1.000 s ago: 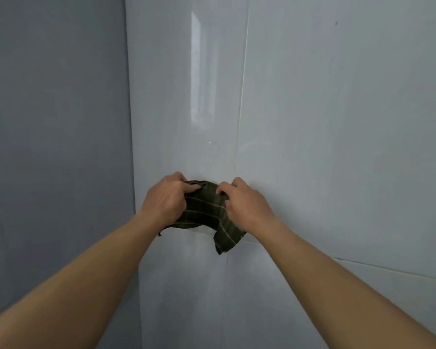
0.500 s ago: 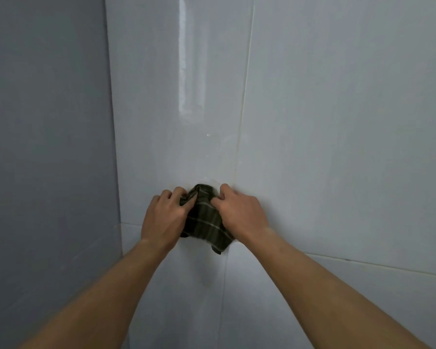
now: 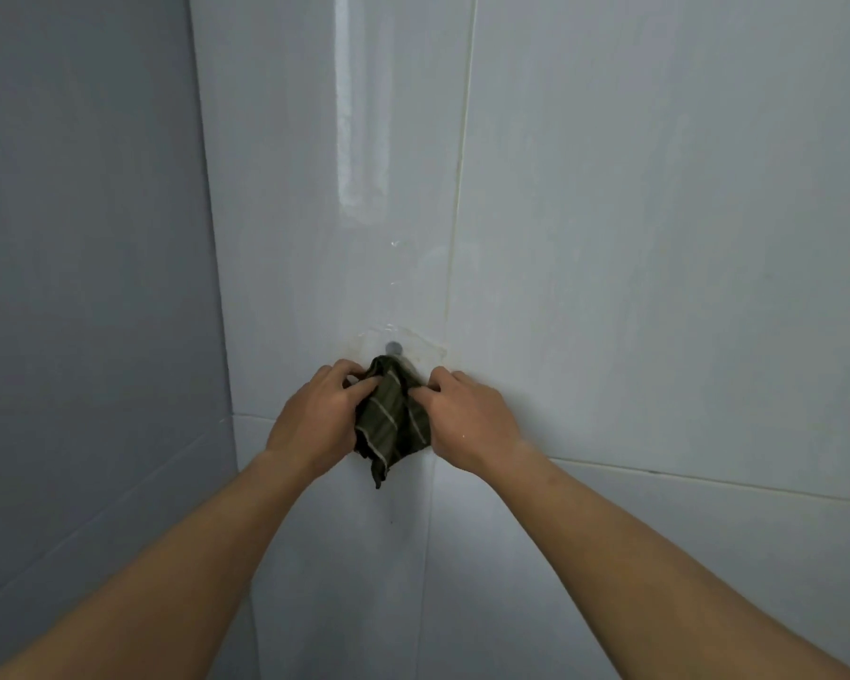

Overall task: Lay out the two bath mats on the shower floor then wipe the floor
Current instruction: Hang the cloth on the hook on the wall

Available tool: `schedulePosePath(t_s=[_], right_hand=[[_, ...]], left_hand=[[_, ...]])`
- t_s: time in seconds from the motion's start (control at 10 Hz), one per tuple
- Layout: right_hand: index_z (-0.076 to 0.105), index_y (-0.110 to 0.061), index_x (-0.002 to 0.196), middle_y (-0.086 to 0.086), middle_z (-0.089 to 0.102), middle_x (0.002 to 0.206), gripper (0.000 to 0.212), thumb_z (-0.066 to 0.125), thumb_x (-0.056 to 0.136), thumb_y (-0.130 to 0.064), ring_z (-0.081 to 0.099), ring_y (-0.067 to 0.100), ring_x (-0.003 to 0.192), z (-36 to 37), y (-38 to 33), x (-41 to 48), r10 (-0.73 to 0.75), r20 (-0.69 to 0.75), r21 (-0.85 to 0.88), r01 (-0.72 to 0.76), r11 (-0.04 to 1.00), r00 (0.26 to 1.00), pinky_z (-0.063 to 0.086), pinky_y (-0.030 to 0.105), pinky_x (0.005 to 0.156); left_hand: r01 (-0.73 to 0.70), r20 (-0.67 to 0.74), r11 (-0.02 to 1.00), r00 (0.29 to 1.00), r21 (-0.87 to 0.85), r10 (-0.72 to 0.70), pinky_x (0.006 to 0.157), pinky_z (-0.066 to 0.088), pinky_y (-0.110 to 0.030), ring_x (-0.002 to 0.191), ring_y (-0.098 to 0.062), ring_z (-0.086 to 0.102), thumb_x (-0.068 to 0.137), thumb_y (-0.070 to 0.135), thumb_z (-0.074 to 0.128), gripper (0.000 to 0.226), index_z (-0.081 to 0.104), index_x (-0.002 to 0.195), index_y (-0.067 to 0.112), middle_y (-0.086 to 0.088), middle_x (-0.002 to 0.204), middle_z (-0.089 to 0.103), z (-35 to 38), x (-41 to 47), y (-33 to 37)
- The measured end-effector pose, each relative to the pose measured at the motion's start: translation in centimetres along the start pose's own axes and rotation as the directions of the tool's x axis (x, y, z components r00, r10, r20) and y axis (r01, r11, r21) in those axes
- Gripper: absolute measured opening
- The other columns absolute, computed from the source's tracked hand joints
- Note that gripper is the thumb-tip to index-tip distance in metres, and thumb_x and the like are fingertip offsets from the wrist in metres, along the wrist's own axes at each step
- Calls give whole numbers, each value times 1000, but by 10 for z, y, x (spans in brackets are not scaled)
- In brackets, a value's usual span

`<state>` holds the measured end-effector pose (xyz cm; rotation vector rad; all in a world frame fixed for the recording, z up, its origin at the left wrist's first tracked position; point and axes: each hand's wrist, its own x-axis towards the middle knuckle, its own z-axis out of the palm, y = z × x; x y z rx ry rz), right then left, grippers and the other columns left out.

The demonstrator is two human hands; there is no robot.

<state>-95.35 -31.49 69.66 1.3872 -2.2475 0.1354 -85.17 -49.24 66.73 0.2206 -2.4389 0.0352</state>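
On the far left is the gray side wall (image 3: 79, 287). It meets the tiled wall (image 3: 658, 238) at a corner just left of the left hand, so there is not much room to swing out that way.

The left hand (image 3: 315, 419) pinches the left side of the dark green cloth (image 3: 391, 424). Its thumb and fingers are pressed together on a fold. The cloth has thin pale stripes and hangs bunched between the two hands, with one corner drooping below the grip. Just above the grip is a small round hook (image 3: 393, 347) on the tiled wall. The top of the cloth is touching it or almost touching it; I cannot tell which. I think both hands hold the cloth up high like this so it can go on or come off the hook.

The right hand (image 3: 467, 419) pinches the right side of the cloth the same way, fingers closed on it.

To the right of the grip the tiled wall is bare and wide, so there is lots of open room there. Below the grip there is more bare wall.

The bath mats and the shower floor are not in view, so I cannot tell how far the job has got.
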Motion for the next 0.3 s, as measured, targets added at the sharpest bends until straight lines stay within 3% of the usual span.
schedulePosePath(t_s=[0.1,0.3], right_hand=[[57,-18,128,4,52,118,39,51,89,-19,51,27,106,-3,1,-7,-4,28,32,3,999,1000,39,34,69],[61,-16,123,7,51,122,38,51,87,-19,50,28,108,-7,4,-15,-11,7,80,10,997,1000,44,36,77]], left_hand=[[-43,4,999,999,5,43,62,56,-36,100,-31,62,77,6,77,49,68,124,14,-11,123,61,-8,-8,-3],[1,-41,1000,999,-1,-1,65,55,-39,101,-29,60,85,-2,61,38,66,119,13,-7,123,61,-19,-16,-2]])
